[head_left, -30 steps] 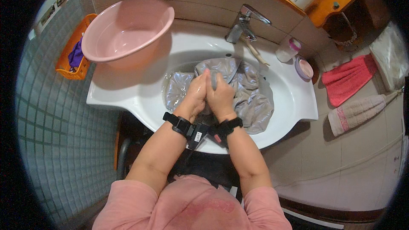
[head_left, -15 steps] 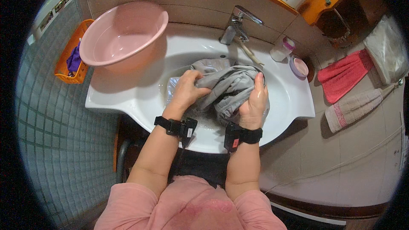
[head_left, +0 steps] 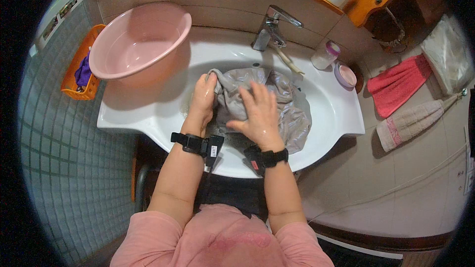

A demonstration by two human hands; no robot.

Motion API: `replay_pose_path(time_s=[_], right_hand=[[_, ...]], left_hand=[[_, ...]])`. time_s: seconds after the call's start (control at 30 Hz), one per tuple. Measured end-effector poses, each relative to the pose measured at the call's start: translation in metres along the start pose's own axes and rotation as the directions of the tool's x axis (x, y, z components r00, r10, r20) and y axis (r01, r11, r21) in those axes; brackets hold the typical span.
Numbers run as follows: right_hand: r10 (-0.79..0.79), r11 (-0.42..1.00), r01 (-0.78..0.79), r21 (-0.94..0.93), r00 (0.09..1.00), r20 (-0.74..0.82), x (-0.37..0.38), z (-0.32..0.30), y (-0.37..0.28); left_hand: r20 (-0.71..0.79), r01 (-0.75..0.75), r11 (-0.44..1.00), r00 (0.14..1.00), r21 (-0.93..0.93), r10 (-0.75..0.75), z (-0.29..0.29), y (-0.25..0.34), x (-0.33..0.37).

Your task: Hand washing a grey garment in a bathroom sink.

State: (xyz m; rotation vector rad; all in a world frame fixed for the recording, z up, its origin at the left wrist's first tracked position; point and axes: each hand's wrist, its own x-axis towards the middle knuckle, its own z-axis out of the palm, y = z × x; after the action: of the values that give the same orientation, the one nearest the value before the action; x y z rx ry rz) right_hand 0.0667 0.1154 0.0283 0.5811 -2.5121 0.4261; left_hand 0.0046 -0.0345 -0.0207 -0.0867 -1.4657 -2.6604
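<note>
A wet grey garment (head_left: 292, 113) lies bunched in the white washbasin (head_left: 324, 141), its folds shiny with water. At its left side my left hand (head_left: 202, 100) is closed around an edge of the cloth, with a fold pinched near the fingertips. My right hand (head_left: 260, 116) lies over the middle of the cloth, its fingers spread and thumb pointing left. Whether its palm presses on the cloth cannot be seen. Each wrist wears a black strap with a small box.
A pink plastic tub (head_left: 141, 44) stands on the basin's left ledge, beside an orange basket (head_left: 81, 64). Behind the basin rises a chrome faucet (head_left: 272, 27). A lidded jar (head_left: 326, 55) and a round dish (head_left: 346, 75) sit at right, near hanging red (head_left: 398, 85) and beige towels (head_left: 408, 123).
The garment, lifted and bunched between both hands before, is now lower and spread in the basin. My right hand has moved left and opened over it; my left hand has shifted slightly left.
</note>
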Motion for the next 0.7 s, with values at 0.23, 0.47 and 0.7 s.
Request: replay_pose_path(time_s=[0.23, 0.47, 0.7], right_hand=[[0.258, 0.922, -0.305, 0.241, 0.944, 0.206, -0.008, 0.029, 0.049], [0.625, -0.043, -0.328, 0.944, 0.728, 0.282, -0.004, 0.024, 0.056], [0.674, 0.508, -0.434, 0.744, 0.738, -0.031, 0.009, 0.050, 0.039]], left_hand=[[0.004, 0.143, 0.990, 0.990, 0.000, -0.143, 0.026, 0.015, -0.010], [0.408, -0.316, 0.572, 0.912, 0.757, -0.036, 0.027, 0.000, -0.011], [0.025, 0.260, 0.965, 0.965, -0.016, -0.260, 0.033, -0.021, -0.012]])
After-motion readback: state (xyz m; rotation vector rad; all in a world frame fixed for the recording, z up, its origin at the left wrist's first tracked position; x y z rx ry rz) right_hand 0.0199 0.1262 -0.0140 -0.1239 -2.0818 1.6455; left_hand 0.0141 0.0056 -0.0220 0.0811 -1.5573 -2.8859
